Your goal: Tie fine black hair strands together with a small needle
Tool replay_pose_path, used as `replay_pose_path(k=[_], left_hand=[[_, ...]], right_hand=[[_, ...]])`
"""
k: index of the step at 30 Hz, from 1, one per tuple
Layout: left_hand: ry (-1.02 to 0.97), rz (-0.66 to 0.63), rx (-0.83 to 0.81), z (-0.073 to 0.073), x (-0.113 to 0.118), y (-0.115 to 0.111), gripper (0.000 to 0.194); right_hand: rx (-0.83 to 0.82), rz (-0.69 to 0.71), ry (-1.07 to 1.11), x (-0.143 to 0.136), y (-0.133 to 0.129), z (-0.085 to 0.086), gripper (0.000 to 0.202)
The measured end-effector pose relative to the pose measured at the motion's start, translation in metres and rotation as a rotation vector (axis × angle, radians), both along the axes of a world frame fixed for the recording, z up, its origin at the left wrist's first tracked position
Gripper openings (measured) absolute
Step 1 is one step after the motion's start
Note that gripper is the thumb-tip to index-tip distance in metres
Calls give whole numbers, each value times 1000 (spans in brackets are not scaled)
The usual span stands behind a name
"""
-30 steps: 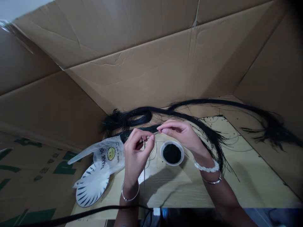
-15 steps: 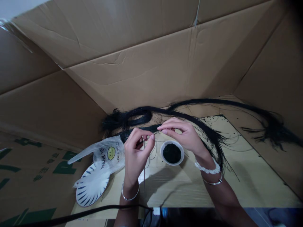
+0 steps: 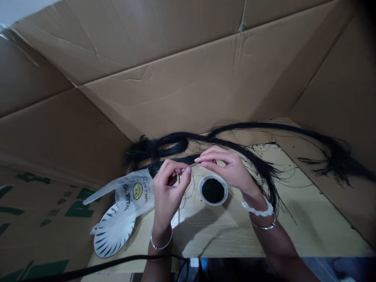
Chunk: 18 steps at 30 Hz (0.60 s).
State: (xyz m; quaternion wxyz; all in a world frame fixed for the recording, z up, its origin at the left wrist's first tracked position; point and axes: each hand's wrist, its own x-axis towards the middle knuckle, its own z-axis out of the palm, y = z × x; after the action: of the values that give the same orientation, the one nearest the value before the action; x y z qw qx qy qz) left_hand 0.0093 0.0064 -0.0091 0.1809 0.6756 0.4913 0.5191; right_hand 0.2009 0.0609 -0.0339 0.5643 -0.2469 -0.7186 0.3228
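Little has shifted since the earlier frames: both hands sit a touch higher in the head view, the right one with its fingers drawn slightly nearer the left, and the objects around them lie as before.

Left hand [image 3: 168, 192]: raised above the tabletop [image 3: 308, 219], fingers curled narrow, thumb and forefinger pinched on a thin needle [image 3: 179, 203] whose shaft hangs straight down below the hand. A bangle circles the wrist.

Right hand [image 3: 227, 168]: held level with the left and just beside it, fingertips pinched shut on a fine strand of hair [image 3: 192, 164] that runs across to the left hand's fingers. Whether the strand passes through the needle is too small to tell. A white bead bracelet and a thin bangle sit on this wrist.

Black hair bundle [image 3: 258, 164]: lies behind the hands, looped at the left end and sweeping right in a long arc across the tabletop and onto the cardboard [image 3: 176, 82]; loose strands fan out at the far right.

Small white cup [image 3: 213, 190]: stands on the tabletop below and between the hands, filled with dark, fine-grained contents.

Clear plastic bag [image 3: 132, 192]: printed with a smiling face, lies left of the left hand, partly over a white plate with dark rays [image 3: 113, 235].

Cardboard sheets enclose the scene behind and to both sides.
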Motion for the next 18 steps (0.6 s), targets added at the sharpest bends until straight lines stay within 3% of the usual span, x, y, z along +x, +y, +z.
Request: replay_pose_path(k=[10, 18], left_hand=[[0, -2, 1, 0, 1, 0, 10], [3, -3, 1, 0, 1, 0, 10]], right_hand=[[13, -6, -15, 1, -2, 1, 18], [175, -102, -88, 1, -8, 8, 25]])
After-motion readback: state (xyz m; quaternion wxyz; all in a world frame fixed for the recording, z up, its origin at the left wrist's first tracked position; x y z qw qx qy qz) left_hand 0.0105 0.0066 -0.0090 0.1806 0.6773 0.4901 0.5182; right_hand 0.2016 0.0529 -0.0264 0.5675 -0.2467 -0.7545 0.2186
